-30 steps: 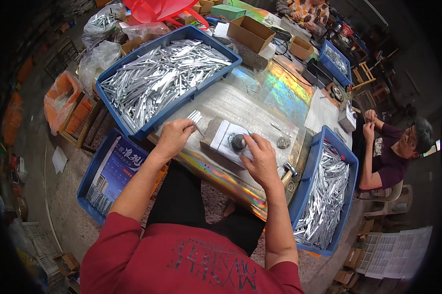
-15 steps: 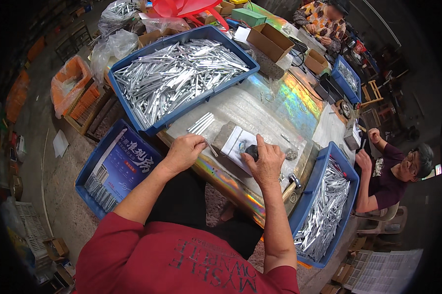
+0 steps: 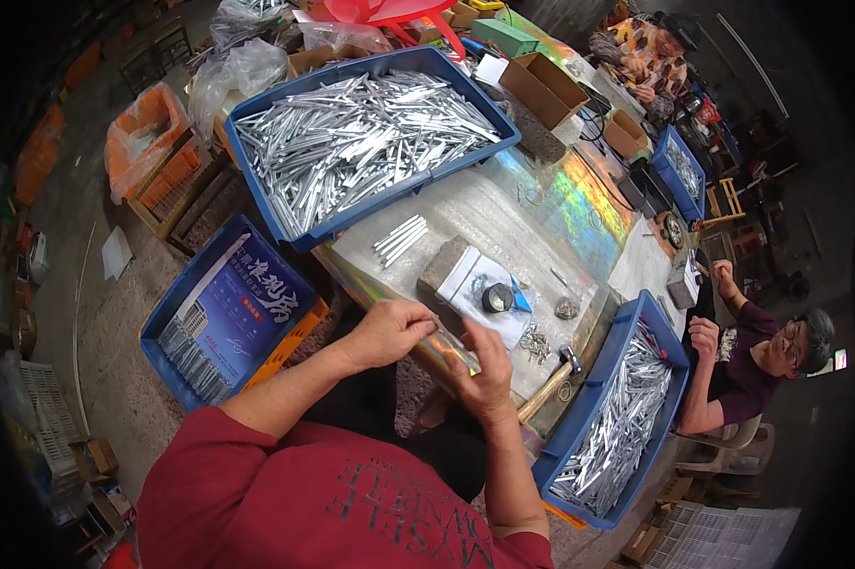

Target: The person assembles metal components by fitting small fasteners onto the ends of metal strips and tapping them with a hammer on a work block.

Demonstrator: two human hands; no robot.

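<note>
My left hand (image 3: 387, 334) is closed in a pinch at the table's near edge; what lies between its fingertips is too small to make out. Facing it, my right hand (image 3: 484, 373) has its fingers curved and apart, gripping nothing visible. Beyond them a small black round object (image 3: 497, 298) rests on a white pad (image 3: 484, 318) with a blue patch, which lies against a grey block (image 3: 444, 268). Several silver metal strips (image 3: 401, 240) lie side by side on the table left of the block.
A large blue tray (image 3: 304, 237) heaped with metal strips stands at the far left; another blue tray (image 3: 541, 471) is on the right. A hammer (image 3: 546, 384) and small metal pieces (image 3: 536, 343) lie by the pad. A seated co-worker (image 3: 740, 365) is at the right.
My right hand has let go of the black round object and drawn back toward me. My left hand, which held a thin metal strip, has moved nearer and to the right.
</note>
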